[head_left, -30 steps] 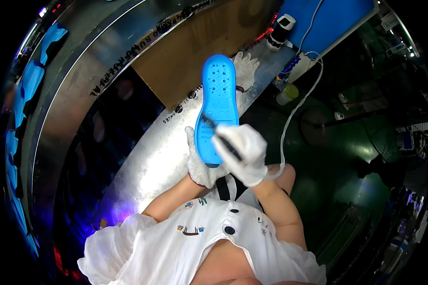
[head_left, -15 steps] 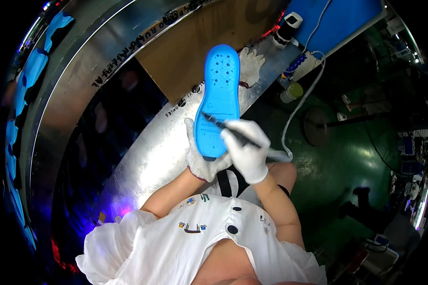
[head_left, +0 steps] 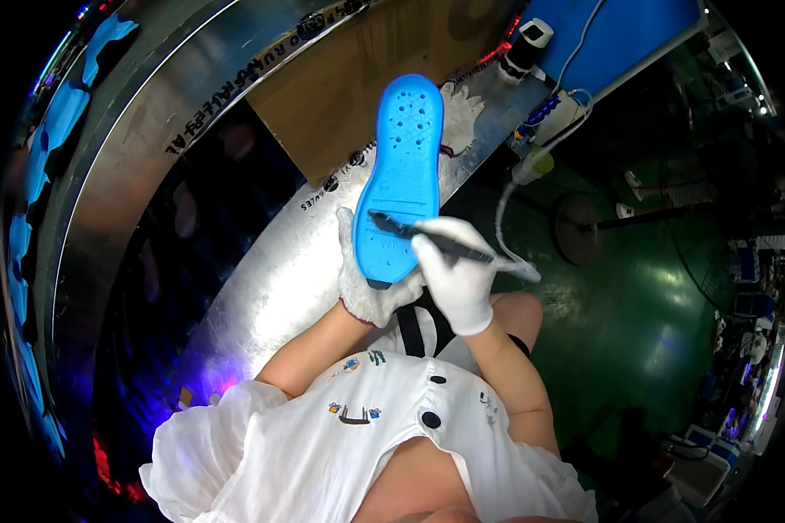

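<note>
A bright blue shoe sole, long and upright in the picture, has a cluster of small holes at its far end and ridges across the heel. From beneath, my left hand in a knitted white glove grips its heel end, with some fingers hidden under the sole. My white-gloved right hand is closed around a slim black brush with a pale hose at its rear end. The brush tip lies on or just above the left part of the heel; exact contact is hard to tell.
Below the sole is a shiny metal bench with a brown cardboard sheet. A spare white glove lies beyond the sole. The pale hose hangs at the right near a yellow-marked container. Soles pass along a dark strip at left.
The sole has shifted slightly away from me with my left hand. The brush lies flatter across the heel, its tip little moved, and the hose has swung left.
</note>
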Motion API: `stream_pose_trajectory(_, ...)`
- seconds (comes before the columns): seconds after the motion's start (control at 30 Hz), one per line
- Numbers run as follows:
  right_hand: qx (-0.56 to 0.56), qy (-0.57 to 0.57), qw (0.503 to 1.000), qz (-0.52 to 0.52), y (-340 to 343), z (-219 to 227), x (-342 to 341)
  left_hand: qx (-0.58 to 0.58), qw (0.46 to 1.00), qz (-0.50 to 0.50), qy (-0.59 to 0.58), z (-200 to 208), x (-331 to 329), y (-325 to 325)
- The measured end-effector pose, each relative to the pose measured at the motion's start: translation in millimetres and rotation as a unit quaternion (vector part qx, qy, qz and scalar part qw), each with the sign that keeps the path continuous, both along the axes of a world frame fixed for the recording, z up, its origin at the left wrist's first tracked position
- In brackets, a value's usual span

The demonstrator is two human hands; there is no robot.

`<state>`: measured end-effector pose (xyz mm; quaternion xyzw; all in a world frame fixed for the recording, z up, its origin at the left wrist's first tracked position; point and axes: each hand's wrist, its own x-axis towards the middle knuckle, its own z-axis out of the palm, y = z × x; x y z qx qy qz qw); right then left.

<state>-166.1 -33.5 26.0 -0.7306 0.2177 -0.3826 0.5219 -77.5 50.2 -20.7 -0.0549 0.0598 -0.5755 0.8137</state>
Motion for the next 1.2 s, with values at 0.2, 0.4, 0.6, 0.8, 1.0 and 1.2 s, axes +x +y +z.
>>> stream_pose_trajectory(0.2,0.027,0.014,0.999,0.036,8.1,5.1,-9.3,-0.032,0.997,-0.011,-0.071,-11.8,5.1,-0.2)
stream_pose_trajectory(0.4,-0.083,0.009,0.992,0.096,15.1,12.8,-13.7,0.010,0.991,-0.032,-0.131,-15.6,12.1,3.8)
stream_pose_trajectory(0.6,-0.210,0.006,0.967,0.144,-1.3,11.6,-21.0,-0.030,0.998,-0.046,-0.027,-11.6,12.0,3.7)
stream_pose_trajectory(0.8,-0.191,-0.002,0.972,0.135,-15.2,14.2,-20.9,0.177,0.951,-0.037,-0.251,3.6,13.5,10.3)
stream_pose_trajectory(1.0,-0.181,0.048,0.963,0.192,-19.5,28.8,-27.2,0.063,0.985,-0.160,-0.012,-8.8,25.4,5.1)
stream_pose_trajectory(1.2,-0.218,0.023,0.963,0.160,-11.6,20.3,-25.6,0.085,0.984,-0.156,-0.026,4.8,26.2,4.9)
